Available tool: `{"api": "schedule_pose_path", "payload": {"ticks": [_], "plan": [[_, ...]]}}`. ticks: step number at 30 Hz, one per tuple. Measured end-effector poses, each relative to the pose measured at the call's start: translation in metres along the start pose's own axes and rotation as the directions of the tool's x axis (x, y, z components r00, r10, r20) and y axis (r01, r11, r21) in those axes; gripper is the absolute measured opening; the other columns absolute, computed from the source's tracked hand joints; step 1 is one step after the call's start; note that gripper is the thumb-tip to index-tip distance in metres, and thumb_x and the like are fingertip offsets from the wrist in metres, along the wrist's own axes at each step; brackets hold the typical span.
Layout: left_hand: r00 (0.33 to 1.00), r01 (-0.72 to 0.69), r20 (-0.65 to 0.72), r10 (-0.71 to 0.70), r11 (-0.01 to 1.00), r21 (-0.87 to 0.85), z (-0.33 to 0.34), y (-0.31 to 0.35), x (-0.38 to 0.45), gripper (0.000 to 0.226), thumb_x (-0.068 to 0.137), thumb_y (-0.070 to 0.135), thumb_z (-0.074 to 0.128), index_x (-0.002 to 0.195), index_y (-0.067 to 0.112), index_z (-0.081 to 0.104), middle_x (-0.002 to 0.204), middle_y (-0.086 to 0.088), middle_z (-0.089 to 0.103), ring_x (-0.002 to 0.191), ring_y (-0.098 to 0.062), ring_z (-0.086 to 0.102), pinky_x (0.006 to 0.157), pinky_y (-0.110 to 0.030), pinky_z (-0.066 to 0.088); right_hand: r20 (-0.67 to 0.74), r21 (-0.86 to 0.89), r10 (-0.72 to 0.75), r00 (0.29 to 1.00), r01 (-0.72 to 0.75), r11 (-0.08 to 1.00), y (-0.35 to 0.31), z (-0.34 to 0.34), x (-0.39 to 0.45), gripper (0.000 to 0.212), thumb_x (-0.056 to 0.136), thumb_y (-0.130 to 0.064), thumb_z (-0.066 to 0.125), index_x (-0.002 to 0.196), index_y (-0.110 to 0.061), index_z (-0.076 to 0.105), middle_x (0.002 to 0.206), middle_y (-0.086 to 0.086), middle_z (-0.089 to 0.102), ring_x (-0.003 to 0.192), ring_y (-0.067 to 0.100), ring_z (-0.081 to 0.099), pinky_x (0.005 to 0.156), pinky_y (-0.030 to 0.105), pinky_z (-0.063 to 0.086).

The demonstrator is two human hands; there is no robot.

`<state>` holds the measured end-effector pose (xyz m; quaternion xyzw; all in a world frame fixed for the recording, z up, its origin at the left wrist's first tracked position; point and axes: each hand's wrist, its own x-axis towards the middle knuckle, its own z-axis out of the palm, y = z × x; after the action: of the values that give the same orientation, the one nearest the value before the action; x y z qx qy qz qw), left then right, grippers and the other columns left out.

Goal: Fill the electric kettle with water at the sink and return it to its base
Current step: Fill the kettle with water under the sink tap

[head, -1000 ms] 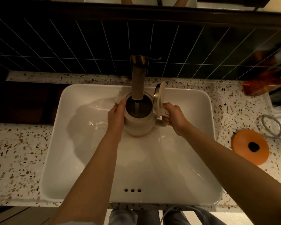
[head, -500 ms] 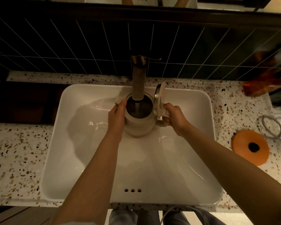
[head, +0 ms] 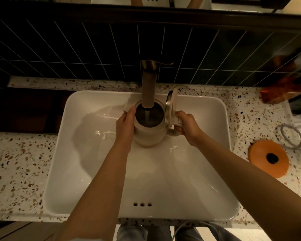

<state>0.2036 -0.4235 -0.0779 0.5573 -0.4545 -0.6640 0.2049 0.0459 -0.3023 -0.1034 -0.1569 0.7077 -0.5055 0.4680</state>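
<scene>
A cream electric kettle (head: 150, 134) stands upright in the white sink (head: 101, 171) with its lid (head: 171, 106) flipped open to the right. The brass faucet (head: 148, 87) hangs over the opening and a stream of water runs into the kettle. My right hand (head: 187, 126) is closed around the kettle's handle. My left hand (head: 126, 124) wraps the kettle's left side and steadies it. The round orange kettle base (head: 268, 158) lies on the terrazzo counter to the right of the sink, with a dark connector at its centre.
A coiled grey cord (head: 291, 136) lies behind the base. An orange-red packet (head: 280, 91) sits at the counter's back right. Dark tiles (head: 76, 49) line the wall behind the sink. A dark recess (head: 24, 108) lies left of the sink.
</scene>
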Motion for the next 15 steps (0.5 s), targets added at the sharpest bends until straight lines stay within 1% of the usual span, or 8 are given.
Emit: {"api": "schedule_pose_path", "payload": {"ticks": [2, 5, 10, 13, 15], "plan": [[1.000, 0.001, -0.002, -0.002, 1.000, -0.005, 0.0008, 0.0000, 0.0002, 0.026, 0.093, 0.042, 0.055, 0.110, 0.025, 0.066, 0.098, 0.012, 0.068, 0.094, -0.001, 0.060, 0.076, -0.020, 0.046, 0.006, -0.001, -0.004, 1.000, 0.004, 1.000, 0.0002, -0.0003, 0.0003, 0.040, 0.076, -0.041, 0.045, 0.075, -0.003, 0.057, 0.049, 0.009, 0.039, 0.045, 0.014, 0.038, 0.051, 0.027, 0.033], [1.000, 0.004, -0.009, -0.004, 1.000, -0.004, 0.0016, 0.0001, 0.0008, 0.021, 0.093, 0.042, 0.055, 0.106, 0.029, 0.065, 0.096, 0.015, 0.067, 0.092, 0.001, 0.058, 0.074, -0.018, 0.044, 0.007, 0.007, -0.006, 1.000, 0.006, 1.000, 0.0008, -0.0011, 0.0002, 0.038, 0.077, -0.041, 0.045, 0.069, -0.004, 0.054, 0.047, 0.006, 0.039, 0.045, 0.014, 0.037, 0.051, 0.026, 0.033], [1.000, -0.004, -0.006, 0.004, 1.000, 0.004, 0.0011, 0.0003, -0.0004, 0.029, 0.094, 0.042, 0.054, 0.113, 0.025, 0.066, 0.097, 0.015, 0.067, 0.091, 0.003, 0.057, 0.073, -0.017, 0.043, 0.006, 0.003, -0.002, 1.000, 0.002, 1.000, 0.0002, -0.0004, 0.0007, 0.039, 0.077, -0.041, 0.045, 0.076, -0.003, 0.057, 0.049, 0.007, 0.039, 0.045, 0.014, 0.037, 0.050, 0.026, 0.033], [1.000, -0.004, -0.006, 0.004, 1.000, 0.011, 0.0007, 0.0005, -0.0003, 0.034, 0.093, 0.044, 0.055, 0.116, 0.022, 0.067, 0.101, 0.012, 0.068, 0.096, -0.001, 0.060, 0.078, -0.020, 0.045, 0.009, 0.000, -0.007, 1.000, 0.007, 1.000, 0.0002, -0.0004, 0.0008, 0.038, 0.078, -0.040, 0.045, 0.075, -0.004, 0.056, 0.049, 0.007, 0.039, 0.046, 0.015, 0.037, 0.050, 0.027, 0.033], [1.000, -0.001, -0.012, 0.001, 1.000, 0.011, 0.0007, 0.0003, -0.0002, 0.031, 0.092, 0.044, 0.056, 0.112, 0.024, 0.068, 0.101, 0.012, 0.068, 0.099, -0.004, 0.060, 0.079, -0.022, 0.044, 0.012, 0.000, -0.007, 1.000, 0.007, 1.000, 0.0008, -0.0005, 0.0007, 0.038, 0.079, -0.039, 0.045, 0.076, -0.004, 0.057, 0.050, 0.008, 0.039, 0.046, 0.014, 0.038, 0.051, 0.027, 0.033]]}}
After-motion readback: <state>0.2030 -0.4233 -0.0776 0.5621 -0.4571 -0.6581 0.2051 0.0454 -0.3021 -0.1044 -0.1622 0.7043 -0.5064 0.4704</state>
